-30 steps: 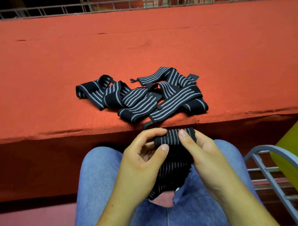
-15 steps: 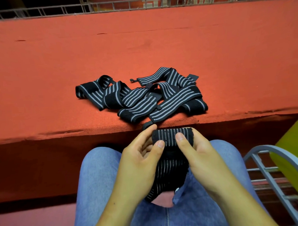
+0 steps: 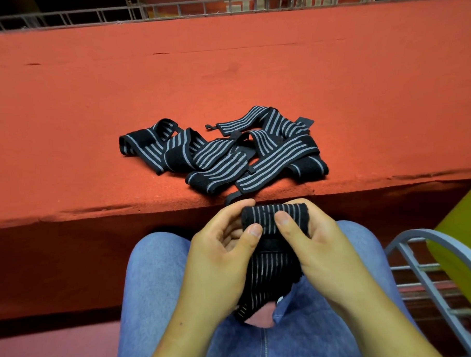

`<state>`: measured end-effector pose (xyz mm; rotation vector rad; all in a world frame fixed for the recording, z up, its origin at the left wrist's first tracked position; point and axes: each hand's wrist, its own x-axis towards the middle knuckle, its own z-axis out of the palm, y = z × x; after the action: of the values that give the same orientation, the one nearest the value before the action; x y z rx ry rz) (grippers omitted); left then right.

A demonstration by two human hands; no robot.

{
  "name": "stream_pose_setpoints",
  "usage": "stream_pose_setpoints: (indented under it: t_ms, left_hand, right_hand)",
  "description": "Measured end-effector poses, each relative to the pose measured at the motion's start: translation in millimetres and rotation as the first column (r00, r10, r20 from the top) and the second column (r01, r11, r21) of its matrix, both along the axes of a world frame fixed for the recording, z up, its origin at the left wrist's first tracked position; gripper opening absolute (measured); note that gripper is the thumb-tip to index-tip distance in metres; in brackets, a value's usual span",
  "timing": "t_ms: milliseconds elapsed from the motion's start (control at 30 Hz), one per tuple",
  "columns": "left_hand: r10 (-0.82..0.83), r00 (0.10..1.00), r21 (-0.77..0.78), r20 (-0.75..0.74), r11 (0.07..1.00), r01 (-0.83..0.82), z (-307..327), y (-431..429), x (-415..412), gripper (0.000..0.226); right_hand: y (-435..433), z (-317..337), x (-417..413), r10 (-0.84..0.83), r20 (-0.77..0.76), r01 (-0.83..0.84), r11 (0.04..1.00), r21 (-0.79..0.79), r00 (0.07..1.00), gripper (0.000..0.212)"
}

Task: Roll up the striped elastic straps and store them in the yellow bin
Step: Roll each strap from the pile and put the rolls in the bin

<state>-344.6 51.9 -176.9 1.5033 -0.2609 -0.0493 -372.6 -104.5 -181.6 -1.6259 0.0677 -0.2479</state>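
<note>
A black strap with grey stripes [image 3: 273, 268] is partly rolled above my lap, its loose tail hanging down between my knees. My left hand [image 3: 221, 257] grips the roll's left end, thumb on its front. My right hand [image 3: 315, 245] grips the right end, thumb pressed on the stripes. A tangled pile of several more striped straps [image 3: 228, 154] lies on the red table near its front edge, one end drooping over the edge. Only a slice of the yellow bin [image 3: 463, 238] shows at the far right.
The red felt table [image 3: 170, 81] spreads wide behind the pile. A grey metal chair frame [image 3: 432, 250] curves beside my right leg, in front of the bin. A wire railing [image 3: 194, 7] runs along the table's far side.
The roll has been turned further and sits a little tighter, with both thumbs shifted on its front. The pile on the table has not moved.
</note>
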Motion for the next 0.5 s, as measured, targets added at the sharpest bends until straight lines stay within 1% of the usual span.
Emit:
stream_pose_setpoints:
  t_ms: [67, 200, 267, 400, 500]
  left_hand:
    - [0.003, 1.0, -0.007, 0.004, 1.0, -0.003, 0.0, 0.2, 0.0, 0.036]
    - [0.013, 1.0, -0.002, 0.022, 1.0, -0.013, 0.0, 1.7, -0.3, 0.037]
    - [0.015, 1.0, -0.001, 0.014, 1.0, -0.015, -1.0, 2.5, -0.5, 0.036]
    - [0.017, 1.0, -0.01, 0.006, 1.0, -0.017, -1.9, 1.4, -0.9, 0.035]
    - [0.013, 1.0, -0.018, 0.019, 1.0, -0.013, 0.1, 0.3, -1.1, 0.035]
  right_hand:
    - [0.4, -0.8, 0.1, -0.003, -0.002, 0.003, 1.0, 0.012, 1.0, 0.013]
    - [1.4, -0.3, -0.2, 0.03, -0.027, -0.028, 0.997, 0.07, 0.999, 0.023]
    - [0.6, 0.7, -0.5, 0.034, -0.014, -0.033, 0.998, 0.046, 0.999, 0.024]
    - [-0.6, 0.8, -0.8, 0.019, -0.002, -0.019, 1.0, 0.013, 1.0, 0.017]
    - [0.3, 0.4, -1.4, 0.011, -0.032, -0.009, 0.997, 0.073, 0.999, 0.024]
